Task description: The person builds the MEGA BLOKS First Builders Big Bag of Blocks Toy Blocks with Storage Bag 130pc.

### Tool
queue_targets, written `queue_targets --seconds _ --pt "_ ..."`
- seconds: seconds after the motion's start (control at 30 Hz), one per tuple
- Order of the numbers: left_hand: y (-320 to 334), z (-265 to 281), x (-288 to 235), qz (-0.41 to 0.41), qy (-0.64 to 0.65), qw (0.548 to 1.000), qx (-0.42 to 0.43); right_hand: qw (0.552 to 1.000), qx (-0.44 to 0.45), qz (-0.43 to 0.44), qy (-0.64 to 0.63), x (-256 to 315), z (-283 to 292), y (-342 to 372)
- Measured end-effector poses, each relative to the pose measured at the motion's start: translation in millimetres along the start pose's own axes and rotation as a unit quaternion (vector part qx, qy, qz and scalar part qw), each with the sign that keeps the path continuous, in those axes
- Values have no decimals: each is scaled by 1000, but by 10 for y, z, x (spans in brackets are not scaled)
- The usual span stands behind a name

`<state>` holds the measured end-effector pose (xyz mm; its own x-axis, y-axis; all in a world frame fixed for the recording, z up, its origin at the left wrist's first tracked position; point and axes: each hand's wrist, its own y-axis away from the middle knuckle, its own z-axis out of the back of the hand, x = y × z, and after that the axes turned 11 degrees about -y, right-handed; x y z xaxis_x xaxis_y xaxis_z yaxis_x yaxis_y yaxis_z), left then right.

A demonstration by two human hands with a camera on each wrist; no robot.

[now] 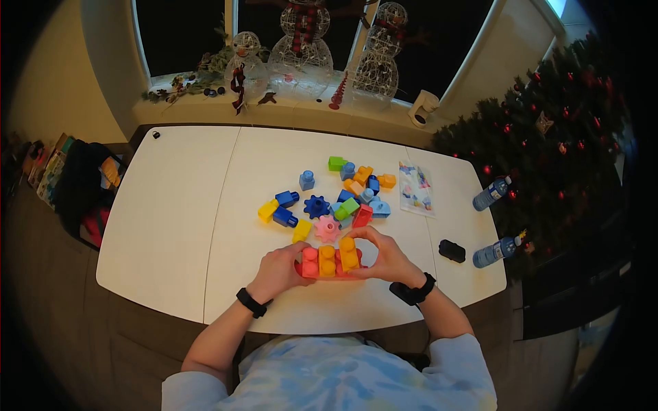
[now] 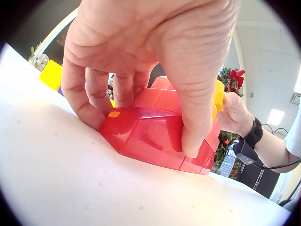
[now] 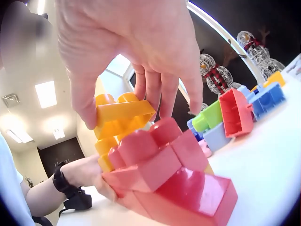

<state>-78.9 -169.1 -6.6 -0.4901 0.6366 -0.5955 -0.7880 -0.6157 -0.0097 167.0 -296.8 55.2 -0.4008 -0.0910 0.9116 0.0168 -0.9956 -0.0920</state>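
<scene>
My left hand (image 1: 277, 271) holds the left end of a long red toy base (image 2: 148, 141) on the table, its thumb along the near side. Red building blocks (image 3: 136, 157) sit on top of the base. A yellow-orange block (image 1: 327, 261) stands among them, beside a pinkish-red block (image 1: 310, 262). Between the thumb and fingers of my right hand (image 1: 387, 259) is another yellow-orange block (image 3: 126, 113), tilted over the right part of the assembly. Its open underside shows in the right wrist view, close over the studs.
Loose blocks lie beyond the hands, among them a pink gear (image 1: 327, 229), a dark blue gear (image 1: 317, 207) and a red block (image 1: 362, 216). A printed sheet (image 1: 416, 188), a black case (image 1: 452, 251) and two water bottles (image 1: 493, 253) are toward the right edge.
</scene>
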Motion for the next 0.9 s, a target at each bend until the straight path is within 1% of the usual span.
queue_targets --seconds 0.13,0.2,0.23,0.3,0.4,0.5,0.67,0.83,0.9 --pt "0 -5 3 3 -7 1000 -6 999 -41 8 -11 -91 -168 95" --pt "3 -4 4 0 -10 1000 -8 998 -39 47 19 -199 -207 97" --pt "5 1 -3 -1 -13 1000 -11 998 -41 47 18 -228 -223 103" --pt "5 11 -11 -3 -15 1000 -14 999 -44 9 13 -267 -243 110" --pt "-1 0 -5 3 -15 1000 -7 999 -44 -4 11 -309 -248 116" --pt "-7 -22 12 -8 -19 1000 -19 999 -41 -15 25 -347 -257 112" --pt "-12 -5 -14 4 6 1000 -7 998 -37 -5 52 -339 -261 106" --pt "-5 -15 -5 -3 -2 1000 -16 998 -37 3 57 -326 -273 101" --pt "-12 -20 -7 -3 -5 1000 -16 996 -43 4 78 -293 -269 99"
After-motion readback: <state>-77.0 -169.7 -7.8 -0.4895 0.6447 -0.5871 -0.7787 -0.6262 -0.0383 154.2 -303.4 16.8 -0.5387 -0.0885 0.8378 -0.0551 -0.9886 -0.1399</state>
